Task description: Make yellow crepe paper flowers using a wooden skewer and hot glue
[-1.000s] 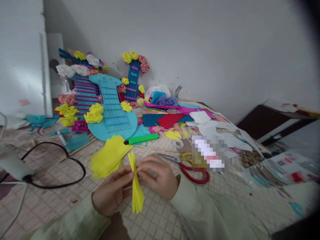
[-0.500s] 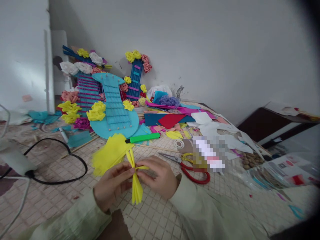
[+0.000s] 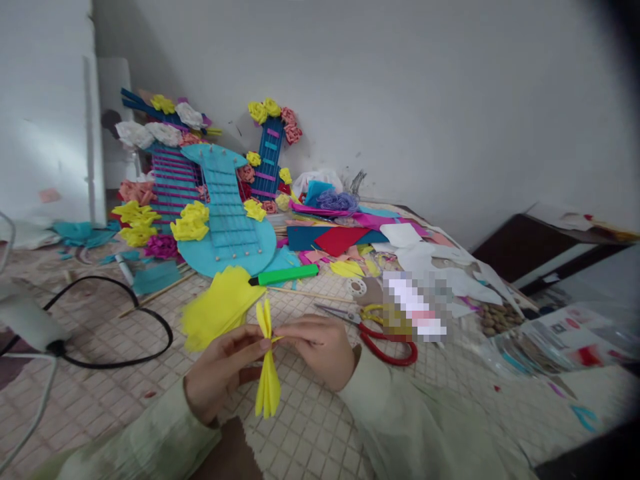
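A pleated strip of yellow tissue paper (image 3: 267, 380) stands upright between my hands, pinched at its middle like a bow. My left hand (image 3: 223, 373) is closed on that middle from the left. My right hand (image 3: 317, 347) pinches it from the right, fingers pressed together at the same spot. Just behind lies a stack of yellow tissue sheets (image 3: 217, 307) on the tiled floor (image 3: 310, 433).
Red-handled scissors (image 3: 385, 343), a green marker (image 3: 285, 275) and thin wooden sticks lie beyond my hands. Blue guitar-shaped craft pieces (image 3: 225, 213) with paper flowers lean on the wall. Coloured paper sheets (image 3: 345, 237) are piled right of them. A black cable (image 3: 125, 360) and glue gun lie left.
The yellow loop of paper sticking out on the right of the pinch is drawn in; my hands stay on the pleated piece, which has tilted slightly.
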`<state>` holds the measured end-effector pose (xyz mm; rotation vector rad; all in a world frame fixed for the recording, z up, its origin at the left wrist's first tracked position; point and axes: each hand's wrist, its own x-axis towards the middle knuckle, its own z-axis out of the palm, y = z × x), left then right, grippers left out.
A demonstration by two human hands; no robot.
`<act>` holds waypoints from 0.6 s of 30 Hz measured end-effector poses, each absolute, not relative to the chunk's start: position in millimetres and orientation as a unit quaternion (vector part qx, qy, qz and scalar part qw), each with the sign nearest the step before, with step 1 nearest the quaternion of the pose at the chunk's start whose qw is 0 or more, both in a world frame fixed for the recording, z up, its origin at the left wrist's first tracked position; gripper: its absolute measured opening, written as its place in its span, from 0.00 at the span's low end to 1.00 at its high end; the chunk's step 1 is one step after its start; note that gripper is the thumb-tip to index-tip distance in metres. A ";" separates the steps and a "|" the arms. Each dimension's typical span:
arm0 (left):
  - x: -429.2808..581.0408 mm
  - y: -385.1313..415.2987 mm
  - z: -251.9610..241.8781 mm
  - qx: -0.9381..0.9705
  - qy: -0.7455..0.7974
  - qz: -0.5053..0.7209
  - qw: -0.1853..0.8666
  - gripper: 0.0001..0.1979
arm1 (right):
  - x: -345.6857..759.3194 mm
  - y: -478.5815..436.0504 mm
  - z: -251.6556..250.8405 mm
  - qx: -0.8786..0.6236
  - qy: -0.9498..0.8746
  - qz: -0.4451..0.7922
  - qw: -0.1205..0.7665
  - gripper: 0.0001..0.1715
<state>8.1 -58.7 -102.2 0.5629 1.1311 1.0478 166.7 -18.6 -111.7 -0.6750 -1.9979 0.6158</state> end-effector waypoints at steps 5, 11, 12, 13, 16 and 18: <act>7.1 -58.5 -105.9 0.240 0.501 0.479 0.680 0.13 | 164.3 -21.2 -110.0 -0.280 -0.812 0.246 0.450 0.07; 4.8 -54.9 -109.6 0.227 0.495 0.499 0.674 0.16 | 163.6 -26.5 -104.6 -0.254 -0.828 0.282 0.413 0.19; 4.8 -54.5 -109.4 0.225 0.496 0.502 0.672 0.16 | 163.6 -26.6 -104.3 -0.250 -0.833 0.280 0.407 0.23; 4.9 -54.3 -109.0 0.223 0.498 0.505 0.669 0.15 | 163.7 -26.5 -104.4 -0.246 -0.838 0.277 0.401 0.26; 5.0 -54.0 -107.7 0.219 0.499 0.510 0.666 0.16 | 164.2 -25.5 -105.9 -0.238 -0.847 0.273 0.388 0.24; 5.0 -53.7 -107.2 0.220 0.496 0.510 0.667 0.16 | 165.0 -24.7 -107.3 -0.233 -0.852 0.271 0.383 0.21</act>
